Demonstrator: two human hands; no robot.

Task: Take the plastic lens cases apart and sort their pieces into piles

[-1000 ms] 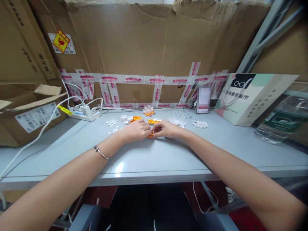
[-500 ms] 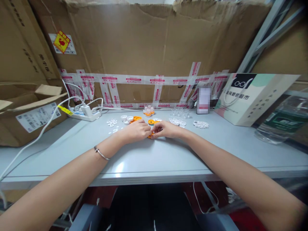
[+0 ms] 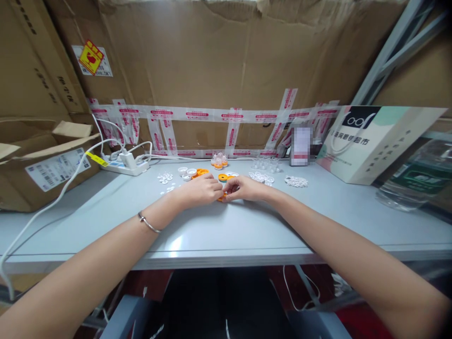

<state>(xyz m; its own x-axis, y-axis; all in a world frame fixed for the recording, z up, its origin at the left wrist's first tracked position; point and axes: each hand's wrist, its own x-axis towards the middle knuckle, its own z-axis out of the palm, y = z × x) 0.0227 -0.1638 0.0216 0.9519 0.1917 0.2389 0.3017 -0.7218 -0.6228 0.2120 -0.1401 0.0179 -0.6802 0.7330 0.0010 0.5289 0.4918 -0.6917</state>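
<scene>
My left hand [image 3: 204, 190] and my right hand [image 3: 243, 189] meet at the middle of the table, fingertips closed around a small orange round part [image 3: 222, 197]. Most of that part is hidden by the fingers. Just behind the hands lie an orange ring-shaped piece [image 3: 223, 177] and, to the left, more orange pieces [image 3: 199, 173] beside several white round cups [image 3: 186, 173]. Beyond them a clear-topped cluster with an orange base [image 3: 219, 161] stands near the wall.
White flower-like parts [image 3: 165, 177] and small white discs [image 3: 167, 190] lie left. White rings [image 3: 261, 177], clear cups [image 3: 264, 164] and a white pile [image 3: 296, 181] are right. A phone [image 3: 300, 147], paper bag [image 3: 370, 146], bottle [image 3: 416, 176], power strip [image 3: 129, 167] and carton [image 3: 45, 165] surround them.
The camera view has shifted slightly. Both hands stay together at the orange part, with barely any movement of the fingers.
</scene>
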